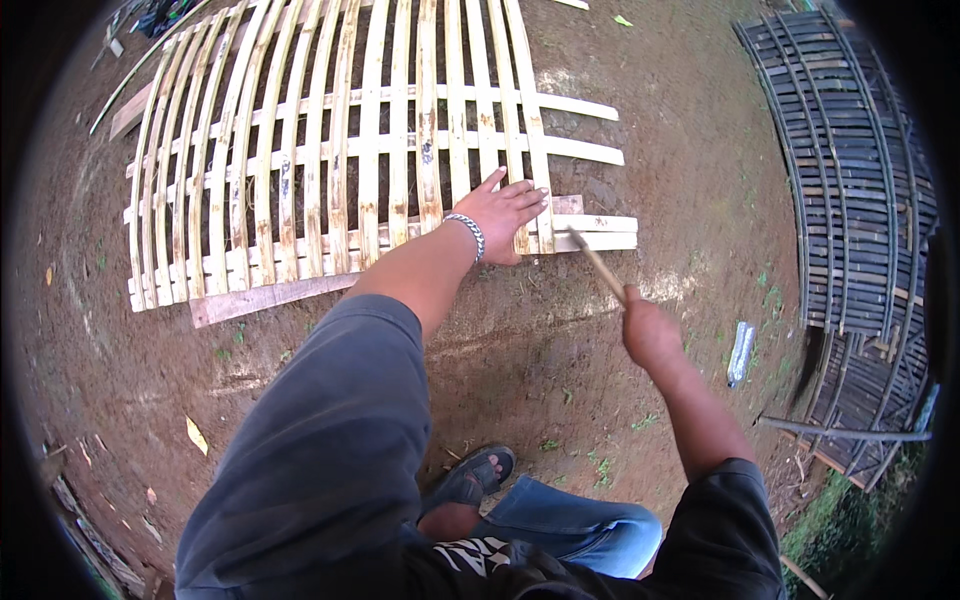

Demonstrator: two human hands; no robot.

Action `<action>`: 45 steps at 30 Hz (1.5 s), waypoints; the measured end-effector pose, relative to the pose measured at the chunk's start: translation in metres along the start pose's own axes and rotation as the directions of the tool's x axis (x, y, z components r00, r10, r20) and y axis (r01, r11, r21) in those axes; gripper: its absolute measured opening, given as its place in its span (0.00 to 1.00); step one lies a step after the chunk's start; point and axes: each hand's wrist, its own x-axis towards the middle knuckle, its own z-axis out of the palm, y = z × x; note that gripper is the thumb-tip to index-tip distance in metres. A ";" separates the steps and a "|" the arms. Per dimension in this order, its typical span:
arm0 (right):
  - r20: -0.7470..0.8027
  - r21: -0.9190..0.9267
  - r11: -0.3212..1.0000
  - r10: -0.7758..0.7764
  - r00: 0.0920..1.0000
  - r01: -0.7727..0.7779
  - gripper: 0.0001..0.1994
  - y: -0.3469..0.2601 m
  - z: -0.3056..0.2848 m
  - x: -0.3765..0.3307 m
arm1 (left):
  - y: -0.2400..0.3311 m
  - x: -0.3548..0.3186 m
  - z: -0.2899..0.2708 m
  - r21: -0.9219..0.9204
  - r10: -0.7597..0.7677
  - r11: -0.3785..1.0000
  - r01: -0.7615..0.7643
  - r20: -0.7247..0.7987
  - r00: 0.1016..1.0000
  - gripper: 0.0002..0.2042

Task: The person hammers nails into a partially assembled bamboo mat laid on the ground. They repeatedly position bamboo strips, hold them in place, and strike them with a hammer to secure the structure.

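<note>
A lattice of pale bamboo slats (370, 170) lies on the ground in front of me, long strips crossing over several cross strips. My left hand (497, 216) rests flat on its near right corner, fingers spread over the end slats. A silvery chain bracelet (474, 232) circles that wrist. In my right hand (648, 328) is a thin wooden stick-like tool (598, 262), gripped in a closed fist. Its far end points toward the lattice corner, by the ends of the near cross strips (605, 241). Blur hides the shape of that end, and whether it touches the bamboo cannot be told.
Reddish planks (270, 300) lie under the lattice's near edge. Dark slatted racks (850, 180) are stacked at the right, with a pole (845, 430) nearby. A clear plastic bottle (741, 354) lies on the dirt floor (600, 400). My sandalled foot (472, 478) stands below.
</note>
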 end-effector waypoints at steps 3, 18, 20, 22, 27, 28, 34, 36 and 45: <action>-0.128 0.244 0.970 0.044 0.991 -0.012 0.23 0.007 -0.008 -0.014 | -0.006 0.002 0.003 -0.005 -0.017 1.000 0.017 -0.025 1.000 0.49; -0.454 0.753 0.621 0.252 0.855 0.216 0.20 -0.049 0.029 -0.025 | -0.002 -0.003 0.002 0.035 -0.024 0.999 0.025 -0.025 0.999 0.49; -0.455 0.792 0.570 0.315 0.833 0.218 0.20 -0.054 0.056 -0.026 | 0.001 0.000 0.002 0.030 -0.003 1.000 0.005 -0.042 0.999 0.49; -0.352 0.619 0.777 0.148 0.924 0.111 0.19 -0.053 0.071 -0.018 | 0.003 0.001 0.002 0.024 -0.008 1.000 0.008 -0.028 1.000 0.49; -0.229 0.848 0.529 0.310 0.923 0.033 0.20 -0.071 0.035 -0.033 | -0.010 -0.002 0.003 0.052 -0.041 0.998 0.044 -0.047 0.998 0.49; -0.229 0.905 0.420 0.358 0.905 0.063 0.20 -0.075 0.018 -0.036 | -0.010 -0.003 0.004 0.055 -0.042 0.998 0.045 -0.052 0.998 0.49; -0.205 0.692 0.721 0.224 0.953 -0.021 0.21 -0.065 0.098 -0.018 | 0.005 -0.003 0.005 0.026 -0.024 0.999 0.026 -0.049 0.999 0.50; -0.228 0.817 0.577 0.303 0.925 0.013 0.20 -0.064 0.084 -0.016 | 0.002 -0.003 0.005 0.037 -0.044 0.998 0.047 -0.073 0.996 0.50; -0.162 0.776 0.629 0.261 0.952 -0.041 0.18 -0.051 0.132 -0.041 | 0.006 -0.001 0.004 0.077 -0.051 0.996 0.054 -0.040 0.998 0.50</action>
